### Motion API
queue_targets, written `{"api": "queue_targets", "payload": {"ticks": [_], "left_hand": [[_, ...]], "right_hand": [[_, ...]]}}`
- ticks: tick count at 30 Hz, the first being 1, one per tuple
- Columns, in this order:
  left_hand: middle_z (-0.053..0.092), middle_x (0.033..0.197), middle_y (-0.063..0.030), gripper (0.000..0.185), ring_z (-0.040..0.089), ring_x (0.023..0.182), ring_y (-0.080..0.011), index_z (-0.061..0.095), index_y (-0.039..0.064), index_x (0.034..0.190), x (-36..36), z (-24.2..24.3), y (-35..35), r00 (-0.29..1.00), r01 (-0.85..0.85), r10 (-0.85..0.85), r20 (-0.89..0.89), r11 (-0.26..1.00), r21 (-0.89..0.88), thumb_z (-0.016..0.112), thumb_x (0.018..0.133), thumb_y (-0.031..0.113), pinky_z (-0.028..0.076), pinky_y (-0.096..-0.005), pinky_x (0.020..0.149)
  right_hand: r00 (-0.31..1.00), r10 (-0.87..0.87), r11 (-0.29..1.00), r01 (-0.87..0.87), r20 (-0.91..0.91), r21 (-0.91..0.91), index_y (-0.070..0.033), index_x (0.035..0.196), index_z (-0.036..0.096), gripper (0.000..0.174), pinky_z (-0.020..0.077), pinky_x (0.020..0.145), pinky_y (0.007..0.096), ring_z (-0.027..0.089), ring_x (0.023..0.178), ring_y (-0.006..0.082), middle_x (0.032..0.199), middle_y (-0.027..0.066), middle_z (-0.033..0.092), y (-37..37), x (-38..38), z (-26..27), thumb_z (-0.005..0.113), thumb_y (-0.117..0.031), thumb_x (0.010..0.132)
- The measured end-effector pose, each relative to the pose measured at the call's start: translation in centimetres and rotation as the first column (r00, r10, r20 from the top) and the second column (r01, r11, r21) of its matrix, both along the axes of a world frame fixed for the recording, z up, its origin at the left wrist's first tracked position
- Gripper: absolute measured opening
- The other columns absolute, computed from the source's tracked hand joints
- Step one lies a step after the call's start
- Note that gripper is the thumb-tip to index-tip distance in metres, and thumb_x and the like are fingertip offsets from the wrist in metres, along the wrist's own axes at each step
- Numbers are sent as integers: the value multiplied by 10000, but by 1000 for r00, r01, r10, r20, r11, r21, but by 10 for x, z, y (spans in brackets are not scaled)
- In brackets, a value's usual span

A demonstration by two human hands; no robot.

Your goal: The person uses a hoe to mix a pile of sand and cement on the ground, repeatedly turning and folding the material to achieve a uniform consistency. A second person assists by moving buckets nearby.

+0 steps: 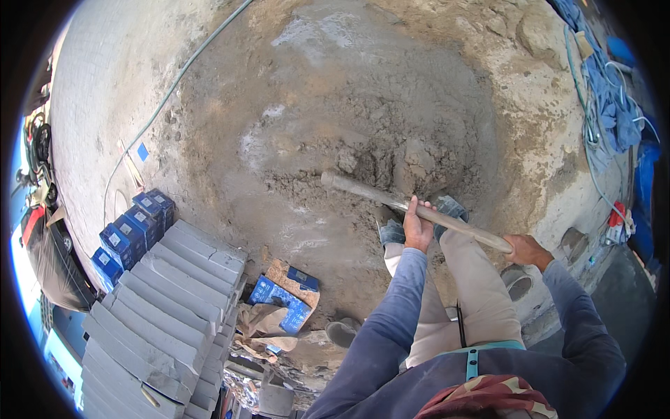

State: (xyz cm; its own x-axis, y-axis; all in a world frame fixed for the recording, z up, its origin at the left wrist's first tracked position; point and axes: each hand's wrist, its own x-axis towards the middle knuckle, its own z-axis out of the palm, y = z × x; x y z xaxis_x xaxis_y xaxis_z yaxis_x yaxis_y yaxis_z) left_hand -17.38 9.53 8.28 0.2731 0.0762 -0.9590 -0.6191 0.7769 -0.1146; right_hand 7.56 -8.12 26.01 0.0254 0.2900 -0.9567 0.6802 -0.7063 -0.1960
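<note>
Both my hands are closed around a long wooden tool handle (460, 226) that slants across in front of my legs. My left hand (420, 226) grips it near the middle, and my right hand (527, 251) holds the end at the right. The thicker far end lies over a heap of wet grey mortar (384, 157); any blade there is hidden or cannot be made out. Lumpy and churned near the tool, the mortar spreads into a smoother wet patch (361, 68) farther out. My mortar-smeared dark boots (392, 230) stand at its near edge.
Stacked grey blocks (172, 304) rise at the lower left beside blue boxes (125, 235). A torn blue carton (282, 304) lies closer in. A hose (178, 78) crosses the upper left. Blue cloth (607, 99) lies at right. Buckets (343, 331) stand near my legs.
</note>
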Motion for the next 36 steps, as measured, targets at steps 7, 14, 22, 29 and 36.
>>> {"api": "queue_targets", "payload": {"ticks": [7, 14, 22, 29, 36], "left_hand": [[550, 846, -14, 216, 592, 909, -204, 545, 124, 933, -28, 104, -20, 995, 36, -41, 90, 997, 62, 622, 1068, 274, 517, -454, 982], [569, 800, -46, 186, 580, 623, -169, 483, 38, 1127, -251, -37, 196, 644, 491, -92, -760, 811, 318, 622, 1032, 116, 540, -321, 571], [575, 769, -104, 357, 597, 591, -228, 401, 6, 1184, -313, -138, 240, 261, 804, -549, -794, 579, -136, 653, 1014, 193, 527, -386, 524], [579, 889, -137, 379, 626, 683, -236, 391, -39, 1204, -166, -83, 65, 636, 707, -611, -471, 706, 41, 643, 992, 149, 558, -413, 591], [597, 925, -43, 116, 624, 893, -189, 571, 86, 1051, -44, -28, 19, 999, 38, -34, -24, 986, 164, 654, 1035, 167, 541, -370, 858]], "right_hand": [[964, 100, 984, -133, 245, 121, -100, 1067, 656, 323, 506, 885, 475, 687, 1036, 356, 1016, 148, 723, -35, 4, 16, 786, -166, 780], [826, -233, 955, 295, -512, 41, -39, 1319, 573, 524, 560, 676, 459, 728, 748, 335, 861, 206, 719, 189, -292, -123, 706, -236, 853], [474, -642, 757, 518, -603, -399, 31, 1037, 562, 326, 456, 452, 358, 577, 474, 177, 676, 80, 613, 320, -411, -231, 727, -198, 873], [656, -695, 716, 592, -295, -370, 93, 1164, 508, 397, 462, 412, 358, 582, 448, 192, 682, 84, 615, 169, -278, -137, 709, -106, 885], [838, -506, 843, 431, -203, -322, 14, 1105, 576, 319, 512, 553, 316, 628, 617, 128, 764, 64, 638, 88, -69, 26, 727, -186, 908]]}}
